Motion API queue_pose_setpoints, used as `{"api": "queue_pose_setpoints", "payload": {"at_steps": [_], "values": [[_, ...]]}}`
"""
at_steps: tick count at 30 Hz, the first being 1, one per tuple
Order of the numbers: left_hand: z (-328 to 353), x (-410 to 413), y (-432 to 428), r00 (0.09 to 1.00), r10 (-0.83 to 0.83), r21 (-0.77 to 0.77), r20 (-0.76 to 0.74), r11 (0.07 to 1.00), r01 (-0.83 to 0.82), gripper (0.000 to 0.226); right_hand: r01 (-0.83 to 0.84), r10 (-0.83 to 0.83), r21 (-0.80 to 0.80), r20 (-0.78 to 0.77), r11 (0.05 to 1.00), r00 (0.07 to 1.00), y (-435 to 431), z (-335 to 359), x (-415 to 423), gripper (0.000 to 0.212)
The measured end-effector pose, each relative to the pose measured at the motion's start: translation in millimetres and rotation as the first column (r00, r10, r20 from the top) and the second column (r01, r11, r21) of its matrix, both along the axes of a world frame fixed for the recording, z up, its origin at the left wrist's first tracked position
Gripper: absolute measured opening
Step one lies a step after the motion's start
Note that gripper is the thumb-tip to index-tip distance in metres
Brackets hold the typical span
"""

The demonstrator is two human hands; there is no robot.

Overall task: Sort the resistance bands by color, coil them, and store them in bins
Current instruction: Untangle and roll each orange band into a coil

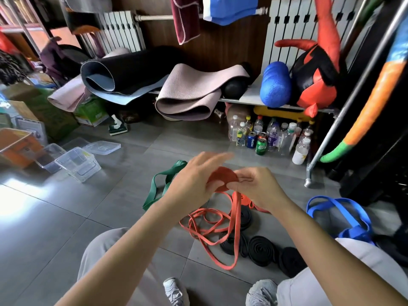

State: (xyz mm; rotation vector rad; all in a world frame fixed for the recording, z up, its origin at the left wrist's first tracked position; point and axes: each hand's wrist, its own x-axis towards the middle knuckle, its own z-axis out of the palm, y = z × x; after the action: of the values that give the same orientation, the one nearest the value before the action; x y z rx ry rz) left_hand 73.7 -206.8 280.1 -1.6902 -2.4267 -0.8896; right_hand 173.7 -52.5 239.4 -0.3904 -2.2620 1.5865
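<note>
Bands (212,221) sprawl on grey floor tiles (66,206) near clear bins (77,164).

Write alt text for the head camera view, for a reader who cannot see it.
Two bare hands, left hand and right hand, wind an orange resistance band into a coil above a grey tiled floor. Its loose tail hangs down over coiled black bands, with a green band to the left, a blue band to the right, and clear plastic bins farther left.
</note>
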Motion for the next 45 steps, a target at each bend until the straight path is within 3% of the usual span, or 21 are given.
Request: {"api": "queue_pose_setpoints", "payload": {"at_steps": [2, 4, 8, 10, 12, 14, 18, 20, 22, 24, 26, 28, 30, 33, 35, 39, 45], "values": [[8, -2, 3, 0.987, -0.067, -0.13, -0.145, 0.99, 0.048, 0.054, 0.003, -0.004, 0.048, 0.029, 0.999, 1.0, 1, 5, -2, 0.033], [12, -5, 5, 0.992, -0.057, -0.142, -0.111, 0.989, 0.041, 0.051, 0.018, -0.019, 0.044, 0.022, 0.999, 1.0, 2, 9, -4, 0.037], [12, -11, 4, 0.997, 0.033, 0.06, 0.073, 0.998, -0.037, 0.044, 0.031, -0.036, -0.092, -0.056, 0.995, 0.998, 5, 17, -2, 0.036], [11, -11, 5, 0.957, 0.051, 0.181, 0.287, 0.978, -0.106, 0.044, 0.038, -0.051, -0.139, -0.09, 0.99, 0.995, 4, 20, 0, 0.038], [13, -5, 8, 0.818, -0.019, 0.319, 0.575, 0.926, -0.203, 0.046, 0.036, -0.07, -0.218, -0.149, 0.975, 0.986, 1, 22, 0, 0.035], [14, 3, 12, 0.651, -0.107, 0.407, 0.751, 0.851, -0.331, 0.046, 0.04, -0.107, -0.305, -0.205, 0.952, 0.973, -4, 24, -1, 0.032], [5, 17, 14, 0.458, -0.222, 0.447, 0.861, 0.761, -0.471, 0.037, 0.063, -0.165, -0.36, -0.263, 0.931, 0.951, -11, 28, -5, 0.026], [2, 20, 14, 0.422, -0.248, 0.444, 0.872, 0.762, -0.47, 0.034, 0.066, -0.173, -0.384, -0.251, 0.921, 0.952, -9, 31, -5, 0.024], [4, 19, 14, 0.532, -0.163, 0.426, 0.831, 0.802, -0.419, 0.035, 0.063, -0.146, -0.344, -0.223, 0.937, 0.964, -4, 34, -4, 0.023], [9, 12, 13, 0.731, 0.015, 0.359, 0.683, 0.864, -0.353, 0.038, 0.063, -0.106, -0.238, -0.175, 0.969, 0.979, 3, 36, -2, 0.024], [19, 4, 10, 0.851, 0.087, 0.304, 0.519, 0.911, -0.279, 0.039, 0.052, -0.071, -0.149, -0.125, 0.987, 0.99, 9, 38, -1, 0.026], [31, -3, 8, 0.928, 0.069, 0.225, 0.366, 0.961, -0.161, 0.042, 0.029, -0.033, -0.066, -0.07, 0.997, 0.997, 12, 39, -3, 0.03], [43, -8, 12, 0.983, 0.059, 0.022, 0.175, 0.998, -0.064, 0.043, 0.035, -0.035, 0.042, -0.019, 0.998, 0.999, 12, 40, -6, 0.036], [52, -8, 22, 0.997, 0.026, -0.268, -0.069, 0.963, -0.043, 0.037, 0.048, -0.05, 0.138, 0.011, 0.989, 0.999, 12, 42, -9, 0.042], [52, -7, 22, 0.999, 0.019, -0.231, -0.045, 0.973, -0.029, 0.033, 0.055, -0.054, 0.068, -0.015, 0.996, 0.998, 11, 44, -7, 0.039], [43, -8, 16, 0.961, 0.028, 0.022, 0.275, 0.999, -0.035, 0.027, 0.05, -0.058, -0.079, -0.104, 0.996, 0.993, 10, 47, 1, 0.028], [23, -6, 14, 0.843, -0.013, 0.201, 0.538, 0.973, -0.113, 0.025, 0.06, -0.066, -0.057, -0.114, 0.997, 0.991, 7, 49, 8, 0.024]]}}
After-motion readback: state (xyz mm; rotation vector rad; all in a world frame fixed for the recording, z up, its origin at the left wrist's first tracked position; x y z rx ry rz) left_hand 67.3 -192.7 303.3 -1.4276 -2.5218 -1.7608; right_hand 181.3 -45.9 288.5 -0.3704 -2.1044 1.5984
